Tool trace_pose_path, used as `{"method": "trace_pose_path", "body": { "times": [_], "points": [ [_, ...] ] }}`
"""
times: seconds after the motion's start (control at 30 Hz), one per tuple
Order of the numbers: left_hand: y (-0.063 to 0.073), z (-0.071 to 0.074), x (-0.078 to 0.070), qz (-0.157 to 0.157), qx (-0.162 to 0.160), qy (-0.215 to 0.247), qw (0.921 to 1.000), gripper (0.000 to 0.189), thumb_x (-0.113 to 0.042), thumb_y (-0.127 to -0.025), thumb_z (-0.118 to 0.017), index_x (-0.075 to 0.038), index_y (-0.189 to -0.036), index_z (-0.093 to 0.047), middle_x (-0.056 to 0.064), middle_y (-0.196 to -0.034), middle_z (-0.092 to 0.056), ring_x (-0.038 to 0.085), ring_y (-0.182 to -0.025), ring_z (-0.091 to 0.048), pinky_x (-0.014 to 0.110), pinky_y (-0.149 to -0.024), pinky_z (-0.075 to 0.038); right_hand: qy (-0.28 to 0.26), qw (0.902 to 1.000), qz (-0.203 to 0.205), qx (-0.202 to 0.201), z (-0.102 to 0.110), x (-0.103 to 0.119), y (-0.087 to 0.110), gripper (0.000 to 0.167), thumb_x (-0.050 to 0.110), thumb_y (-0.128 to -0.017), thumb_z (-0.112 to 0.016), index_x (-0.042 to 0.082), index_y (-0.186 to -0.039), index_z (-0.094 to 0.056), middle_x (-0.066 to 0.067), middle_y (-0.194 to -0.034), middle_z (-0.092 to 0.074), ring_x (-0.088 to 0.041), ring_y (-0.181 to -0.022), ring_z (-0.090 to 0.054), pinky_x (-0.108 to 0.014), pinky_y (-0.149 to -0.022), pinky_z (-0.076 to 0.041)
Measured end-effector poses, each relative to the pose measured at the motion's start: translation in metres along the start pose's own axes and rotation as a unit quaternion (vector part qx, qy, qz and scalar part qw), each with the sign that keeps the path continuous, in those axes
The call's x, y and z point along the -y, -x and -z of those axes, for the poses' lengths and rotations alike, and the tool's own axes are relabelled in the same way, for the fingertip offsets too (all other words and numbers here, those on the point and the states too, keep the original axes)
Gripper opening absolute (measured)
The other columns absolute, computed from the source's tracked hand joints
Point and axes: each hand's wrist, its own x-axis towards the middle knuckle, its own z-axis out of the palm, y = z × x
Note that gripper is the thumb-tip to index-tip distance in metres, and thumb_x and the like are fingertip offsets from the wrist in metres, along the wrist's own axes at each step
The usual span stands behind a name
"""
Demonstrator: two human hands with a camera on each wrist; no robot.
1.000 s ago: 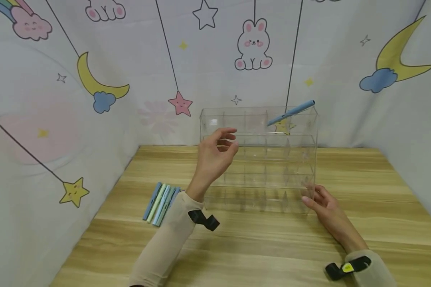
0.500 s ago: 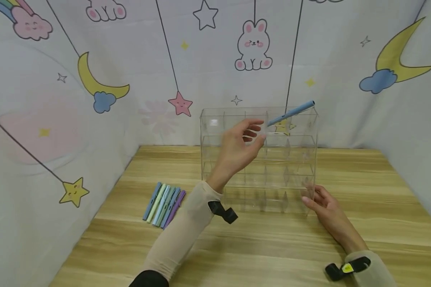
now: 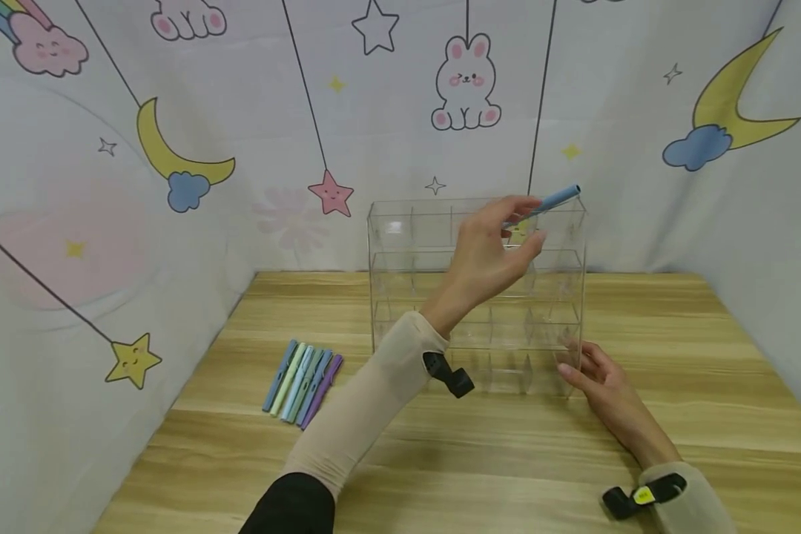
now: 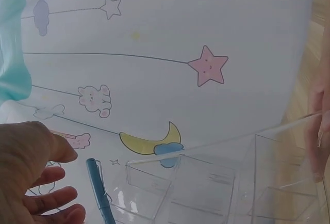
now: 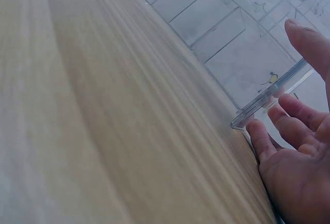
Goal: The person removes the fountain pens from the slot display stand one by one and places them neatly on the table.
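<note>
A clear acrylic organizer (image 3: 407, 252) with rows of compartments stands upright on the table. A blue pen (image 3: 561, 199) lies slanted at its top right, one end sticking out past the top edge. Close to that pen is my left hand (image 3: 483, 256), fingers loosely bent and thumb spread. In the left wrist view a gap shows between these fingers and the blue pen (image 4: 96, 182). My right hand (image 3: 607, 389) holds the organizer's lower right edge, thumb at the front and fingers along the outer side. The right wrist view shows those fingers (image 5: 294, 121) against the side panel.
Several pens (image 3: 300, 382) in blue, green and purple lie side by side on the wood-grain table (image 3: 507, 460), left of the organizer. A white curtain (image 3: 400, 111) printed with stars, moons and rabbits hangs behind and at the sides.
My left hand has moved right and slightly up across the front of the organizer, to the blue pen. The right hand stays at the lower right edge. More of the purple pen shows.
</note>
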Motion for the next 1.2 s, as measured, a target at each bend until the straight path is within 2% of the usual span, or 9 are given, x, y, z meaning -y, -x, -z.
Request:
{"method": "trace_pose_path", "body": {
  "times": [0.07,0.2,0.3,0.57,0.73,0.9,1.0,1.13,1.2],
  "points": [
    [-0.005,-0.004,-0.001,-0.007,0.0,-0.006,1.0,0.042,-0.019,-0.101,-0.073,-0.009,-0.141,-0.066,0.009,-0.135,-0.073,0.023,-0.121,-0.069,0.016,-0.091,-0.055,-0.005,1.0,0.001,-0.002,0.001,0.001,0.0,0.061,0.026,-0.112,-0.06,0.009,-0.165,-0.036,-0.014,-0.165,-0.05,0.013,-0.127,-0.058,-0.006,-0.098,-0.045],
    [-0.013,-0.011,-0.002,-0.007,0.008,-0.006,0.9999,0.048,-0.019,-0.101,-0.073,-0.01,-0.146,-0.062,0.008,-0.143,-0.069,0.022,-0.127,-0.065,0.018,-0.094,-0.055,-0.024,0.9997,0.007,-0.003,0.0,0.001,0.0,0.058,0.022,-0.111,-0.061,0.009,-0.163,-0.039,0.013,-0.149,-0.06,0.01,-0.127,-0.059,-0.007,-0.098,-0.045],
    [-0.018,-0.016,-0.002,-0.005,0.02,-0.005,0.9998,0.054,-0.02,-0.1,-0.074,-0.012,-0.151,-0.058,0.007,-0.147,-0.067,0.02,-0.129,-0.065,0.022,-0.096,-0.057,-0.038,0.9992,0.008,-0.005,-0.001,0.001,0.0,0.057,0.021,-0.111,-0.061,0.008,-0.162,-0.04,0.018,-0.144,-0.061,0.009,-0.127,-0.06,-0.008,-0.099,-0.045],
    [-0.03,-0.024,-0.004,-0.011,0.05,-0.026,0.9984,0.065,-0.024,-0.101,-0.074,-0.015,-0.16,-0.048,0.006,-0.16,-0.058,0.017,-0.122,-0.064,0.017,-0.086,-0.054,-0.039,0.9992,0.004,-0.005,-0.002,0.0,-0.001,0.059,0.021,-0.111,-0.061,0.006,-0.163,-0.037,0.007,-0.153,-0.059,0.008,-0.128,-0.061,-0.008,-0.1,-0.046],
    [-0.039,-0.028,-0.004,0.0,0.069,-0.044,0.9966,0.065,-0.027,-0.103,-0.07,-0.017,-0.163,-0.045,0.005,-0.164,-0.054,0.015,-0.096,-0.063,0.018,-0.081,-0.05,-0.016,0.9998,-0.004,-0.009,0.001,0.001,0.0,0.06,0.024,-0.111,-0.061,0.008,-0.163,-0.037,-0.008,-0.161,-0.053,0.011,-0.128,-0.059,-0.007,-0.099,-0.045],
    [-0.047,-0.031,-0.003,0.02,0.079,-0.045,0.9957,0.063,-0.024,-0.104,-0.069,-0.017,-0.162,-0.045,0.007,-0.155,-0.063,0.014,-0.072,-0.062,0.017,-0.069,-0.049,-0.008,0.9999,-0.008,-0.008,0.001,0.001,-0.001,0.061,0.025,-0.111,-0.061,0.007,-0.164,-0.036,-0.017,-0.164,-0.048,0.013,-0.127,-0.057,-0.006,-0.099,-0.044],
    [-0.051,-0.033,-0.002,0.019,0.068,-0.05,0.9962,0.058,-0.02,-0.104,-0.07,-0.016,-0.159,-0.05,0.007,-0.146,-0.07,0.015,-0.087,-0.071,0.019,-0.076,-0.052,-0.009,0.9999,-0.01,-0.006,0.002,0.001,-0.001,0.062,0.026,-0.111,-0.06,0.007,-0.165,-0.035,-0.023,-0.167,-0.045,0.013,-0.127,-0.056,-0.006,-0.099,-0.045],
    [-0.055,-0.034,0.0,0.009,0.048,-0.06,0.997,0.049,-0.014,-0.105,-0.069,-0.014,-0.152,-0.057,0.007,-0.135,-0.076,0.018,-0.121,-0.072,0.024,-0.098,-0.055,-0.009,0.9998,-0.015,-0.002,0.002,0.002,-0.001,0.064,0.027,-0.111,-0.06,0.007,-0.166,-0.033,-0.028,-0.169,-0.039,0.014,-0.127,-0.056,-0.006,-0.098,-0.044],
    [-0.057,-0.034,0.001,0.009,0.041,-0.063,0.9971,0.045,-0.011,-0.105,-0.068,-0.013,-0.15,-0.06,0.008,-0.132,-0.077,0.019,-0.124,-0.073,0.025,-0.103,-0.056,-0.007,0.9998,-0.017,0.0,0.002,0.002,-0.001,0.065,0.028,-0.112,-0.06,0.007,-0.166,-0.032,-0.028,-0.17,-0.038,0.015,-0.126,-0.055,-0.005,-0.098,-0.043]
  ]
}}
